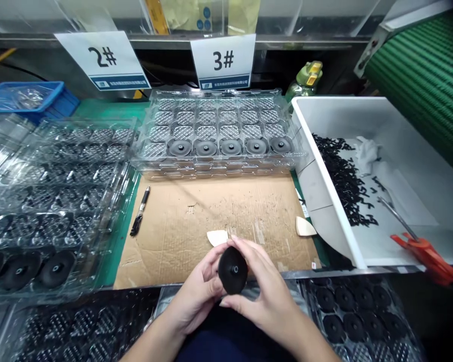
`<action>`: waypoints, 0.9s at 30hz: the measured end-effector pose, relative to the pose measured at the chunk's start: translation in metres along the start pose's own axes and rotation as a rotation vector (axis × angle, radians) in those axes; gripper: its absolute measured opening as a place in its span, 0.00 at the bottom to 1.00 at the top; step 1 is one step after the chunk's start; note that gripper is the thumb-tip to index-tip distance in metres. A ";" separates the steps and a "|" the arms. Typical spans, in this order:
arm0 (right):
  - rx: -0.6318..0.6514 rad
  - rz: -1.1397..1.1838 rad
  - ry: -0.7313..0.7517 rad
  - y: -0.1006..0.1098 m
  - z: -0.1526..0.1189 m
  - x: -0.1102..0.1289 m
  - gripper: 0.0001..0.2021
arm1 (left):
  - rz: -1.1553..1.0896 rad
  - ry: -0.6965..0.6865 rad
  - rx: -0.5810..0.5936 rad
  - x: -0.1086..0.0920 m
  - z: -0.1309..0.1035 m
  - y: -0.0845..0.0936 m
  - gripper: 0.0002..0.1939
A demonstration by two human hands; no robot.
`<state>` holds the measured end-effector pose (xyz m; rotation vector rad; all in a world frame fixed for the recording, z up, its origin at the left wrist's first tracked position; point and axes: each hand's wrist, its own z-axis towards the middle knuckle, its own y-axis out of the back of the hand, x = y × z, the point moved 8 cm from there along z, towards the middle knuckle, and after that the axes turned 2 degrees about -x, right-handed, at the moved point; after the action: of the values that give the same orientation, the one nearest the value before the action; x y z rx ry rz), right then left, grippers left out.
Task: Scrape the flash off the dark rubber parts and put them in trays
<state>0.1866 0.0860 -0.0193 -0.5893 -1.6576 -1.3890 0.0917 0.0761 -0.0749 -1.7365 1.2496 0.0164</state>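
Note:
A round black part (233, 270) with a small ring at its centre is held between both hands near the front edge of the cardboard. My left hand (202, 289) grips its left side with the fingers curled. On the other side, my right hand (260, 281) has its fingers over the top edge and its thumb at the lower edge. Just beyond the fingertips lies a white triangular piece (217, 237) on the cardboard sheet (173, 216). A similar pale piece (305, 227) rests at the cardboard's right side.
Clear trays (219, 168) with a row of black parts stand behind the cardboard. More trays (117, 201) are at left, beside a pen (140, 211). A white bin (324, 186) at right holds small black pieces; orange-handled tool (426, 254) at its front edge.

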 end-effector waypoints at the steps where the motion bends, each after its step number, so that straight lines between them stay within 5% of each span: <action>1: -0.003 -0.002 0.008 -0.001 0.000 0.001 0.40 | -0.003 -0.002 0.000 0.000 -0.001 0.001 0.32; 14: 0.007 0.012 0.016 -0.024 0.005 0.016 0.43 | -0.084 -0.084 0.049 -0.010 -0.019 0.013 0.36; 27: 0.057 -0.017 0.052 -0.035 0.010 0.033 0.43 | -0.249 -0.113 0.179 -0.018 -0.032 0.022 0.27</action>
<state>0.1384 0.0809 -0.0102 -0.5039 -1.6586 -1.3534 0.0515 0.0664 -0.0635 -1.6990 0.9181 -0.1372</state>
